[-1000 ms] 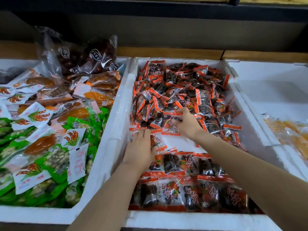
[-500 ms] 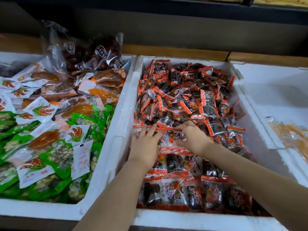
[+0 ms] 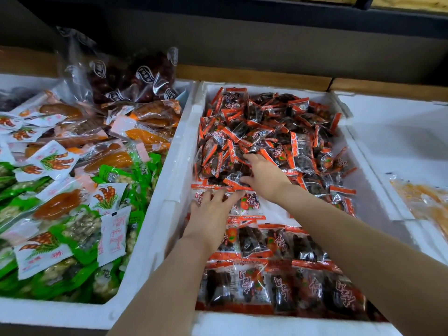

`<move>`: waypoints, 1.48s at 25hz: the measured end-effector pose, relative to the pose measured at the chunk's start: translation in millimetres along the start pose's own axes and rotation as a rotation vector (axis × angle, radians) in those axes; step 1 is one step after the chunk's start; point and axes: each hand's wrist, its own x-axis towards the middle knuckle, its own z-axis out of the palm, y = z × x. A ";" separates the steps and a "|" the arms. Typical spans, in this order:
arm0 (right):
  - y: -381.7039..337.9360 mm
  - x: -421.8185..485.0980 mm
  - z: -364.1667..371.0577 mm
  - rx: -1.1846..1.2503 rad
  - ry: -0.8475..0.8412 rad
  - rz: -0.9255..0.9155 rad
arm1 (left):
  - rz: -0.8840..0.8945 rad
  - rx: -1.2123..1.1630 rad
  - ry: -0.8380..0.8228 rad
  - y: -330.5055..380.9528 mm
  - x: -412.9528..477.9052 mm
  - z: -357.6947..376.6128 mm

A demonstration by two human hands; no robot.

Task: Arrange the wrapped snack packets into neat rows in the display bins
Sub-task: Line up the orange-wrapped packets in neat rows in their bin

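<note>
A white foam bin (image 3: 180, 156) in the middle holds red-edged clear snack packets. At its far end lies a loose heap of packets (image 3: 274, 132); at the near end two neat rows of packets (image 3: 274, 284) lie flat. My left hand (image 3: 213, 209) rests flat with fingers spread on a packet (image 3: 249, 202) at the left of a third row. My right hand (image 3: 264, 175) reaches into the front of the heap, fingers among the packets; whether it grips one I cannot tell.
A foam bin on the left (image 3: 60, 314) is full of green, white and orange packets, with bags of dark fruit (image 3: 135, 76) behind. The right bin (image 3: 368, 151) holds yellow packets (image 3: 426, 204). A wooden ledge (image 3: 254, 73) runs behind.
My right hand has moved from beside the left hand forward into the loose heap. My left hand stays pressed on the same packet.
</note>
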 end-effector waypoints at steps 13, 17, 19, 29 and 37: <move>9.9 -36.9 -29.1 -0.068 0.422 -0.180 | 0.013 0.091 -0.113 6.0 -1.0 -6.3; 28.7 -78.4 -16.8 -0.111 0.088 -0.153 | 0.004 -0.010 -0.068 5.5 -0.1 0.0; 39.2 -77.7 -11.2 -0.330 0.050 -0.162 | 0.004 0.010 -0.107 4.5 -0.1 4.1; 52.3 -77.8 4.4 -0.421 -0.145 -0.324 | 0.007 0.075 -0.097 4.2 -2.5 4.3; 61.6 -87.4 6.6 -0.423 0.005 -0.376 | 0.164 0.179 -0.033 19.9 -0.3 -0.6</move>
